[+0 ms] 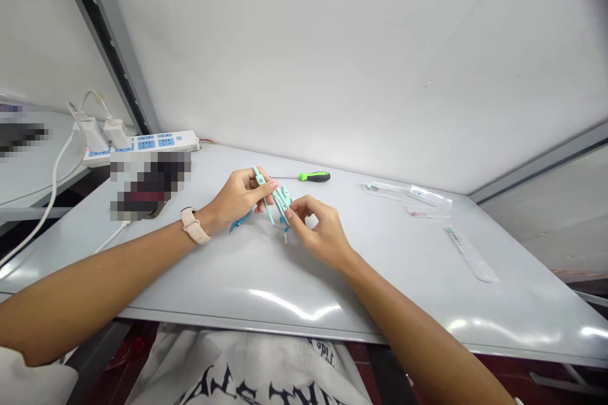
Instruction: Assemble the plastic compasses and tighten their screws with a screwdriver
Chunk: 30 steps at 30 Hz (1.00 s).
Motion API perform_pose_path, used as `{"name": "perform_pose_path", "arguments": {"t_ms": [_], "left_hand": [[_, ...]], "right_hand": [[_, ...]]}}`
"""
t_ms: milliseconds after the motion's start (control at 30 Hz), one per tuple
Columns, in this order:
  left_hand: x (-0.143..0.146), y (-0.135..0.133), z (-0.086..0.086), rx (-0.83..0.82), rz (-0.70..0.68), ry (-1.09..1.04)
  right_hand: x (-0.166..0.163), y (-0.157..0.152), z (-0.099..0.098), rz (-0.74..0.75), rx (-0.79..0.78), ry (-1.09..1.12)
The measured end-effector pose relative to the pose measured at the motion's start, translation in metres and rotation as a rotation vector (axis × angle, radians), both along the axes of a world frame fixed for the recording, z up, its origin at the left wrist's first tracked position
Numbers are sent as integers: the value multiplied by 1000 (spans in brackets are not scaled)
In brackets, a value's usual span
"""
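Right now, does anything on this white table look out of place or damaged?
Nothing looks spilled or broken. The one untidy spot is the right side of the white table, where clear plastic packets lie loose at odd angles, one set apart nearer the front edge.

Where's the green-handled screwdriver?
In the head view, the screwdriver lies on the white table just beyond the left hand, shaft pointing toward it, right of the power strip.
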<state>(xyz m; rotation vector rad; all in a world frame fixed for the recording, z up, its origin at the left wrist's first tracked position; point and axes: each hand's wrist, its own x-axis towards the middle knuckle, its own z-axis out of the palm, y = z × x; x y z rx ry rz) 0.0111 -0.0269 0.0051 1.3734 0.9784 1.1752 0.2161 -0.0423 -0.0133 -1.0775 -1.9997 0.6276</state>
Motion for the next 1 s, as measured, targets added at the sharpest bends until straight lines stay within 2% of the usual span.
{"name": "perform_pose_path", "arguments": {"t_ms": [600,800,1000], "left_hand": [[1,3,0,-20,66,-14],[1,3,-1,-19,73,-15],[1,3,-2,-15,69,-13]], "right_hand": [[9,11,-3,-27,-11,-84],[18,13,10,73,-82,-237],[24,9,23,270,-202,-438]]}}
